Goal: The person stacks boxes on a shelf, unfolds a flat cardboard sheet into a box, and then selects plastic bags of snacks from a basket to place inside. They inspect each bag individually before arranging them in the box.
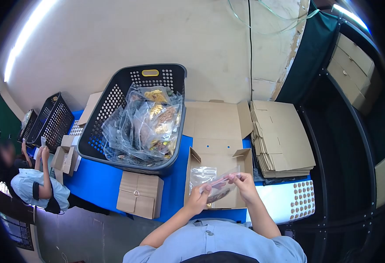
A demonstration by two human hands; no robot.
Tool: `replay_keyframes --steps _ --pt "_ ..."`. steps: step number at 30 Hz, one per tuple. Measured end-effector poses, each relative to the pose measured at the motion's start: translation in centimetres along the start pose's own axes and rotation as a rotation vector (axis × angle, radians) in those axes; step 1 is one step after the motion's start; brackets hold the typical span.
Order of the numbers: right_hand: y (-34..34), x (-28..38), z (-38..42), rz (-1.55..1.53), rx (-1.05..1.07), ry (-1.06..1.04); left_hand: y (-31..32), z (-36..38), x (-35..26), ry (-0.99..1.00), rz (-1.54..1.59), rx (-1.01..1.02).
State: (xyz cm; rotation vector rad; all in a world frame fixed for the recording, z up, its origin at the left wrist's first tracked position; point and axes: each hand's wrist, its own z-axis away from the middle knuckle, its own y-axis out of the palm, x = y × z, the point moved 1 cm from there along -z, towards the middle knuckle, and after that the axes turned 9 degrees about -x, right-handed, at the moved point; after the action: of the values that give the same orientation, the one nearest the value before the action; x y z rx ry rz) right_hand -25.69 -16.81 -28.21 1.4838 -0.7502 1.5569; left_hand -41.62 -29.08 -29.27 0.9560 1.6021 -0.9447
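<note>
Both my hands hold one clear plastic zip bag (pixel 221 187) above an open cardboard box (pixel 247 162). My left hand (pixel 197 198) grips its left end, thumb on top. At the upper right end, my right hand (pixel 243 184) pinches its edge. Something pinkish and brown shows inside the bag, too small to make out. Another clear bag (pixel 200 175) lies in the box at its left side. The box's lid (pixel 212 122) stands folded back toward the wall. Part of the box floor is hidden behind my hands and the bag.
A black basket (pixel 135 164) full of packed clear bags stands left of the box. In front of it is a closed carton (pixel 140 195). Flattened cardboard (pixel 282 136) is stacked at right, near a sticker sheet (pixel 303 199). A co-worker (pixel 41 184) stands far left.
</note>
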Motion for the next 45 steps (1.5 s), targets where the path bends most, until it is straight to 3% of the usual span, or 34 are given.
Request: replay_keyframes --steps 1,3,5,7,9,11,12,14,15,17,19,21,22,23,24,25,26,27,29,31,33,36,38,39,42,43,45 --pt "-0.3 -0.1 -0.2 0.000 -0.007 0.006 0.0 -0.4 -0.1 -0.065 0.183 0.028" --pt "-1.0 -0.1 -0.6 0.305 -0.057 -0.329 -0.5 -1.3 0.0 -0.135 0.369 0.060" --pt "-1.4 -1.9 -1.3 0.218 -0.010 -0.281 -1.4 -2.8 2.0 -0.353 0.624 0.041" --pt "-0.9 -3.1 -1.3 0.131 0.182 0.027 -1.8 -4.3 4.2 -0.400 0.593 0.035" --pt "-1.9 -8.2 -2.9 0.154 0.168 0.041 -2.1 -5.0 8.6 -0.442 0.563 0.033" --pt "-3.4 -11.9 -3.8 0.267 -0.030 0.087 -1.3 -4.1 15.2 -0.450 -0.119 0.065" --pt "-4.2 -13.9 -4.0 0.327 -0.091 0.147 -0.9 -3.2 17.0 -0.439 -0.102 0.076" --pt "-6.7 -19.5 -4.8 0.479 -0.136 0.203 -0.3 -0.6 19.6 -0.171 -0.793 0.253" --pt "-7.0 -19.4 -4.5 0.482 -0.140 0.201 0.2 0.4 19.4 -0.167 -0.789 0.255" --pt "-6.9 -19.5 -4.3 0.500 -0.111 0.429 0.9 1.8 17.8 -0.162 -1.060 0.364" --pt "-7.1 -20.3 -4.7 0.516 -0.060 0.431 1.0 1.6 16.9 -0.234 -1.050 0.390" --pt "-6.9 -20.7 -4.8 0.738 -0.154 0.233 0.7 1.4 16.3 -0.247 -1.058 0.441" --pt "-6.2 -19.5 -4.5 0.737 -0.148 0.232 0.7 1.6 16.0 -0.152 -1.094 0.369" --pt "-5.8 -18.1 -4.0 0.943 -0.151 0.219 0.5 1.4 15.9 -0.157 -1.095 0.362" --pt "-5.2 -16.0 -3.5 1.150 -0.151 0.200 0.2 0.9 14.9 -0.109 -0.981 0.354" --pt "-4.8 -14.5 -3.4 1.153 -0.140 0.192 -0.1 0.4 13.6 -0.061 -0.867 0.341" --pt "-4.5 -13.0 -3.5 1.232 -0.175 0.203 -0.4 0.1 11.4 0.157 -0.632 0.141" --pt "-4.1 -11.4 -3.7 1.309 -0.211 0.211 -1.2 -0.5 8.6 0.153 -0.639 0.125" --pt "-2.9 -6.7 -4.6 1.266 -0.173 0.152 -3.1 -1.8 1.8 0.394 -0.588 0.111" --pt "-1.3 -2.5 -5.4 1.221 -0.138 0.100 -5.7 -2.8 -3.9 0.681 -0.585 -0.038" --pt "0.6 1.5 -6.4 1.199 -0.060 -0.268 -8.8 -3.9 -8.6 0.904 -0.715 -0.161" --pt "5.1 6.8 -7.7 1.000 -0.068 -0.448 -13.4 -6.9 -12.3 0.981 -0.928 -0.333" --pt "8.3 9.9 -8.4 0.949 -0.034 -0.540 -15.8 -9.8 -14.0 0.706 -0.947 -0.261" --pt "9.8 11.1 -8.8 0.888 0.001 -0.634 -17.0 -11.0 -13.9 0.704 -0.954 -0.262" --pt "14.0 12.9 -10.0 0.748 0.120 -0.811 -21.4 -14.5 -9.5 -0.009 -1.291 0.395" --pt "15.3 13.1 -10.1 0.674 0.207 -0.886 -22.9 -15.3 -7.1 -0.260 -1.308 0.584" --pt "17.8 13.2 -10.1 0.642 0.306 -0.938 -25.2 -16.8 -2.7 -0.570 -1.103 0.886"
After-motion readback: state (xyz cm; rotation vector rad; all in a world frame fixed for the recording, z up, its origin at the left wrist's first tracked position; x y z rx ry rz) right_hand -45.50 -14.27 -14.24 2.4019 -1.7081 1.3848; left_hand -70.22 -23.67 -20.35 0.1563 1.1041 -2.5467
